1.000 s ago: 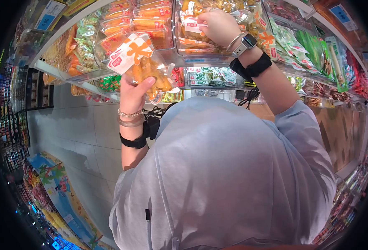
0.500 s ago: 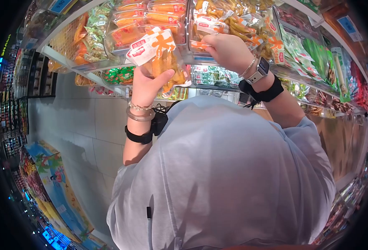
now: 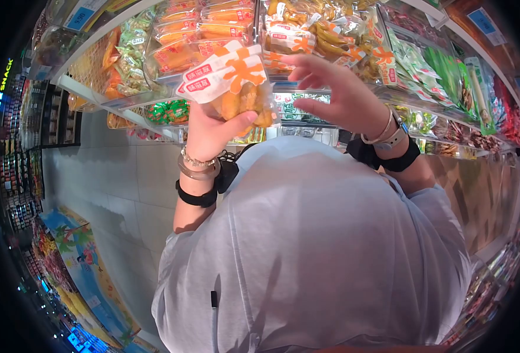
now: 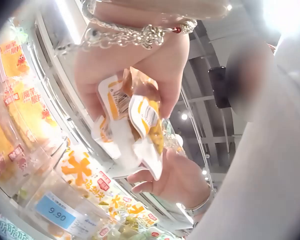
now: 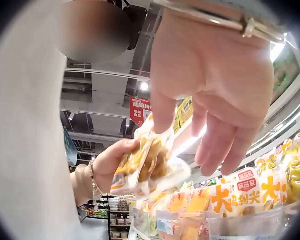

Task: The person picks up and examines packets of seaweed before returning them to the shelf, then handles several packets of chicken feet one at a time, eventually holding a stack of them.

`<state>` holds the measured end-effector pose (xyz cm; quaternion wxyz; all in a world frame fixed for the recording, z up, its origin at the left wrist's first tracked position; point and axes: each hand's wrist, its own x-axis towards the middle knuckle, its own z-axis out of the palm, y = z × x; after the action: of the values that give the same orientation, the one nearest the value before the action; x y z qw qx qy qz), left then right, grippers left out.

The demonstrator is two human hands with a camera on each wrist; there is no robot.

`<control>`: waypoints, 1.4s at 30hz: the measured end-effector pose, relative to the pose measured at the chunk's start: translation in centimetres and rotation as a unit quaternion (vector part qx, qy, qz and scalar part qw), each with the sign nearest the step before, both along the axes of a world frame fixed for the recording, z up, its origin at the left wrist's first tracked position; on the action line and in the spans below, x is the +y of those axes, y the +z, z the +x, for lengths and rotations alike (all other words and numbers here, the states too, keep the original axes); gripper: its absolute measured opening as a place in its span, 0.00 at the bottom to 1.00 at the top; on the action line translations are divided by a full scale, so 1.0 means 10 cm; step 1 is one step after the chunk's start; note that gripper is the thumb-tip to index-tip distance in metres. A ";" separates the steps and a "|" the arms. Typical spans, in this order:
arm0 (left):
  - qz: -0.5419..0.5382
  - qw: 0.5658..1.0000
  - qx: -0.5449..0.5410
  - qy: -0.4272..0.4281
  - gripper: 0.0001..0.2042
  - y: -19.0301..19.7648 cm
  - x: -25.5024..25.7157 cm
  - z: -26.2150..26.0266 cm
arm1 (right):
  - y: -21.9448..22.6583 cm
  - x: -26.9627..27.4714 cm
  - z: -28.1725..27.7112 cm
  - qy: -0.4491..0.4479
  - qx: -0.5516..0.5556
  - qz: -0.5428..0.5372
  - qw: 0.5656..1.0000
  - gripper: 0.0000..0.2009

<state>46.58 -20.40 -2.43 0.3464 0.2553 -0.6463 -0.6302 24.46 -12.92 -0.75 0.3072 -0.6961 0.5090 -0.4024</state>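
Note:
Two overlapping clear packets with white-and-orange labels are gripped by the left hand, thumb across the lower front. The left wrist view shows their folded ends below the palm. To their right, the right hand is held with fingers spread and slightly bent, holding nothing. It hovers in front of a shelf bin of similar packets. In the right wrist view the right hand hangs above the bin's front row, with the held packets beyond it.
Orange packets fill the bin to the left, and green ones lie to the right. A blue price tag is on the bin front. Lower shelves hold more packets. A printed display box stands on the floor at left.
The right hand has come back from the bin towards the body, and its fingers have spread. The left hand has moved slightly right with its packets, whose two labels now show fanned apart.

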 end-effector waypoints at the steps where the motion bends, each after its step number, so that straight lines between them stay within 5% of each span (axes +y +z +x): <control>1: -0.017 1.000 0.011 -0.018 0.24 0.02 0.02 0.00 | -0.02 0.05 0.02 -0.004 0.000 -0.001 1.000 0.25; 3: 0.012 0.998 0.044 -0.037 0.27 0.02 0.10 -0.01 | -0.05 0.14 0.05 0.095 -0.023 0.013 0.995 0.25; 6: 0.099 0.975 0.109 -0.169 0.29 -0.10 0.15 -0.07 | -0.17 0.24 0.04 0.122 -0.144 0.108 0.976 0.16; 9: 0.214 0.943 0.139 -0.211 0.31 -0.24 0.21 -0.14 | -0.29 0.30 -0.05 0.164 -0.232 0.132 0.950 0.13; 11: 0.244 0.922 0.136 -0.267 0.30 -0.27 0.18 -0.23 | -0.31 0.30 -0.18 0.245 -0.361 0.182 0.881 0.13; 16: 0.374 0.812 0.194 -0.403 0.30 -0.38 0.26 -0.58 | -0.17 0.11 -0.13 0.110 -0.343 0.117 0.925 0.23; 20: 0.414 0.754 0.177 -0.478 0.27 -0.45 0.27 -0.65 | -0.19 -0.08 0.05 0.265 -0.327 0.101 0.902 0.26; 23: 0.430 0.725 0.163 -0.513 0.30 -0.48 0.29 -0.66 | -0.17 -0.02 0.11 0.289 -0.379 0.155 0.865 0.30; 27: 0.479 0.697 0.118 -0.520 0.34 -0.37 0.26 -0.64 | -0.07 0.13 0.11 0.118 -0.422 0.249 0.864 0.24; 29: 0.432 0.851 0.065 -0.292 0.27 -0.10 0.34 -0.58 | -0.03 0.19 0.09 0.005 -0.406 0.198 0.892 0.23; 31: 0.476 0.749 0.218 -0.406 0.25 -0.42 0.26 -0.60 | -0.04 0.23 0.04 -0.007 -0.397 0.172 0.902 0.21; 33: 0.423 0.862 0.173 -0.219 0.28 -0.49 0.24 -0.52 | -0.11 0.25 0.03 -0.076 -0.388 0.093 0.914 0.21; 35: 0.462 0.821 0.234 -0.240 0.28 -0.43 0.22 -0.50 | -0.17 0.25 0.03 -0.088 -0.366 0.063 0.924 0.21; 38: 0.292 0.914 0.111 -0.259 0.26 -0.41 0.24 -0.48 | -0.25 0.25 0.02 -0.123 -0.366 0.102 0.917 0.22; 42: 0.269 0.924 0.012 -0.270 0.23 -0.39 0.31 -0.49 | -0.29 0.39 0.09 -0.128 -0.378 0.091 0.912 0.34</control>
<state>41.64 -17.31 -6.37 0.0887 0.1472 -0.4925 -0.8532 25.32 -9.04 -3.63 0.4845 -0.3901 0.4735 -0.6236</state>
